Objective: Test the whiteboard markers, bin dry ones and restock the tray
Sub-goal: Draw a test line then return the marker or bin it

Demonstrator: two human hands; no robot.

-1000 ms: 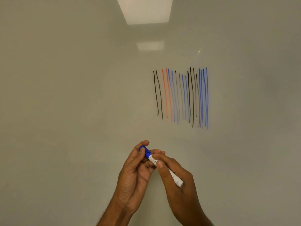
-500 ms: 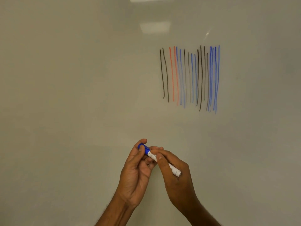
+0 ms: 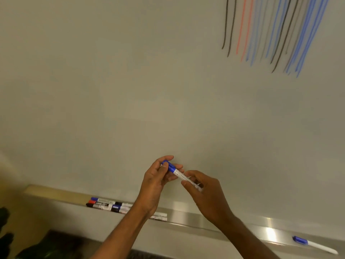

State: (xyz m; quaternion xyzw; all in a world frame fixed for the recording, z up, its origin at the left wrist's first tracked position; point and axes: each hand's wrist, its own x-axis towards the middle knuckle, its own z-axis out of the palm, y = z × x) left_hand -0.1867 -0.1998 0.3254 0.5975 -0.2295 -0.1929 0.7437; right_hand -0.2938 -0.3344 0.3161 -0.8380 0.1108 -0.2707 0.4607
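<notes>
Both forearms reach up from the lower edge and meet in the middle. The left hand (image 3: 155,184) has its fingers (image 3: 165,158) and thumb curled round the blue cap (image 3: 170,166) of a marker (image 3: 180,175). The right hand (image 3: 208,196) pinches the white barrel between thumb and fingers (image 3: 194,173). The marker slants from the cap at upper left down to the right, held in the air in front of the board and above the tray. The cap sits on the barrel with no gap showing.

Beyond the wrists, a metal tray (image 3: 188,218) runs along the foot of the board. A cluster of markers (image 3: 108,204) lies in it to the left, with blue, red and black caps; part of the cluster is hidden behind the left wrist. A lone blue-capped marker (image 3: 314,245) lies well apart at the tray's right end.

Behind everything stands the whiteboard (image 3: 130,90). At its upper right is a set of near-vertical lines (image 3: 270,34) in black, red and blue, cut off by the top edge.
</notes>
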